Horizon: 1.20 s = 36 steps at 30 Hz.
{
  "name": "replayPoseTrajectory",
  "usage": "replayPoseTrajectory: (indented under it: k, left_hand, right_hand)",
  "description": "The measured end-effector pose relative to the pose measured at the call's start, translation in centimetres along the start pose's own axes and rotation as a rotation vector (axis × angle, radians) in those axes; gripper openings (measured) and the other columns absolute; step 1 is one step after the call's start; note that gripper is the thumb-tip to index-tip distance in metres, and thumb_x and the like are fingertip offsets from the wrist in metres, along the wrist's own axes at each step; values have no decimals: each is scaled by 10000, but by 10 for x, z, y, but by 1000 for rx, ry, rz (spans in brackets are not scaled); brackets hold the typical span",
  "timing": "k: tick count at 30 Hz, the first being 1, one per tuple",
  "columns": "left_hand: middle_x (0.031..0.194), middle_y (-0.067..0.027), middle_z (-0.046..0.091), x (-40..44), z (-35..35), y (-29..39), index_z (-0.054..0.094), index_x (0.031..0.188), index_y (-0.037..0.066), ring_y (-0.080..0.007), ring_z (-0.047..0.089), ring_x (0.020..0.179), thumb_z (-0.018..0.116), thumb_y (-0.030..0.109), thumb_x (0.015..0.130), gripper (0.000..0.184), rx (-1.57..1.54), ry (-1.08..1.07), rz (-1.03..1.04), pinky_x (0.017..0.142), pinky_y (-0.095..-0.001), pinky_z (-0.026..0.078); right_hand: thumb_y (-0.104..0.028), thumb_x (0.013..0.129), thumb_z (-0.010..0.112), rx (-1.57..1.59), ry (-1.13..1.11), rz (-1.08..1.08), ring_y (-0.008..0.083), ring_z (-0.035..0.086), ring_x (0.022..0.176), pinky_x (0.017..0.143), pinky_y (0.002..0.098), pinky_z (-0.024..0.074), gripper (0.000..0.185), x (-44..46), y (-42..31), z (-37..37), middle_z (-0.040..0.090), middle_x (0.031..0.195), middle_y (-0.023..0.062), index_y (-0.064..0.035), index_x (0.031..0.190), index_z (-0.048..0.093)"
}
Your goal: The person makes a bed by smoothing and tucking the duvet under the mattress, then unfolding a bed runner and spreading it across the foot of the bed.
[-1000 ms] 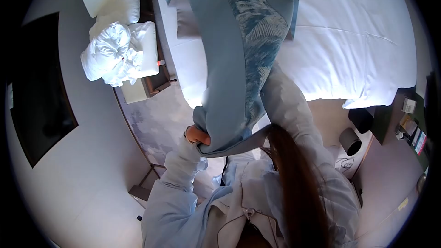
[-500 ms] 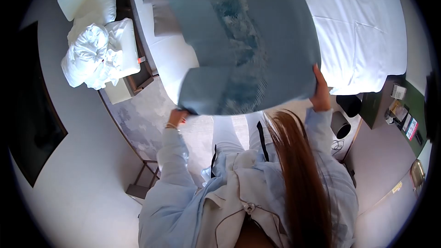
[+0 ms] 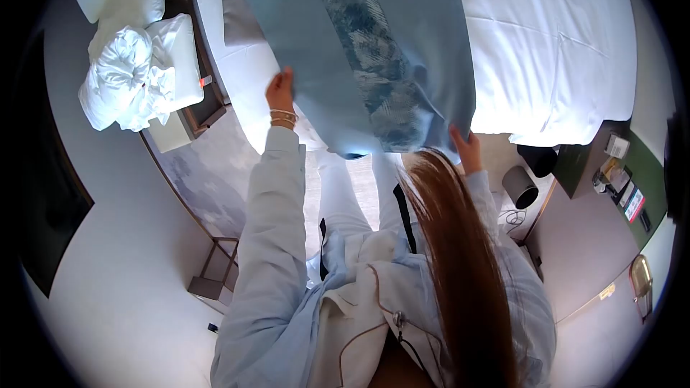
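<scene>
A large blue-grey cloth point(image 3: 316, 43) with a patterned teal band lies over the bed and hangs toward my legs. At its left edge is my left hand point(image 3: 281, 91), closed on the cloth, with bracelets at the wrist. My right hand point(image 3: 467, 149) is closed round the cloth's lower right corner area. White bedding point(image 3: 546, 50) shows to the right of the cloth, and a strip of white sheet point(image 3: 248, 90) shows to its left.
Bundled white linen point(image 3: 122, 72) and pillows sit on the left. A dark screen point(image 3: 50, 187) hangs on the left wall. Toward the right are a grey bin point(image 3: 520, 187), cables on the floor and a desk point(image 3: 636, 205) with small items.
The cloth's near edge has unfolded and dropped flatter. My left hand has moved up along its left edge. My right hand, hidden earlier, came into view and has since moved inward and lower.
</scene>
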State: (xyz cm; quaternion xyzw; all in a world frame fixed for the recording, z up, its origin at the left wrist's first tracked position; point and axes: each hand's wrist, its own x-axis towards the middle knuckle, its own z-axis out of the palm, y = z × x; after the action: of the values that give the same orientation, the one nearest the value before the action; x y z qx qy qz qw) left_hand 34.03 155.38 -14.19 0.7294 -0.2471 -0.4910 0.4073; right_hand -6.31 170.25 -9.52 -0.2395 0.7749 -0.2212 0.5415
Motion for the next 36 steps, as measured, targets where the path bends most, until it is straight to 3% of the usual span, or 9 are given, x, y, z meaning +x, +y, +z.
replayPoseTrajectory:
  k: [6,11,14,15,19,22,25,32,36]
  left_hand:
    - [750,6,559,-32,9,155,559,814,65,-79,506,692,569,248,799,183,-555,23,230,603,-191,409]
    - [989,-53,498,-22,-29,103,421,1125,57,-135,475,934,536,268,805,400,-173,-18,-20,733,-261,425]
    - [1029,-46,476,-34,-36,32,283,1211,62,-144,474,936,569,204,782,535,-109,-195,-134,824,-311,416]
    - [994,-76,492,-41,-34,16,290,1183,23,-116,494,811,637,105,728,578,-159,-176,-198,665,-202,434]
    - [957,-41,510,-68,-34,-15,340,1160,21,-106,473,844,619,135,749,510,-324,-178,-276,738,-225,402]
    - [844,-3,553,-50,-35,-21,547,937,-7,-67,470,766,579,170,785,235,-10,-123,14,700,-192,375]
    - [843,3,570,-59,-21,31,564,961,-16,-63,483,764,626,164,754,281,66,-127,170,689,-192,376]
    - [857,-36,565,-61,-17,48,556,935,0,-101,508,795,564,163,797,214,-256,-28,294,709,-215,419]
    - [963,-76,548,-69,-46,45,504,1062,7,-142,510,873,564,162,791,318,-55,196,188,767,-241,415]
  right_hand:
    - [-348,718,635,-436,-398,147,119,546,733,619,269,427,450,-57,-26,-42,608,770,89,80,853,593]
    - [-300,741,605,-218,-421,375,125,539,726,617,265,423,391,-38,35,-45,606,765,84,62,886,590]
    - [-264,750,590,-300,-539,98,130,537,715,613,273,420,337,-24,23,-26,602,739,75,48,877,592]
    - [-252,748,589,-205,-456,21,140,541,706,610,285,420,324,-23,17,-18,602,727,76,47,873,590]
    - [-207,732,605,-507,6,-104,163,551,729,645,308,427,294,-33,-32,11,604,750,84,44,883,575]
    - [-185,739,619,-205,-89,-346,158,546,801,708,297,432,304,30,38,5,601,831,80,25,948,549]
    - [-148,760,605,203,-27,8,112,537,825,716,232,424,288,51,-29,17,594,836,69,24,979,530]
    - [-130,734,614,530,205,-348,87,514,692,625,196,390,253,89,-102,27,591,774,72,34,916,552]
    - [-105,681,628,-79,330,-433,229,533,868,767,287,400,443,101,-71,23,562,945,142,-4,1077,456]
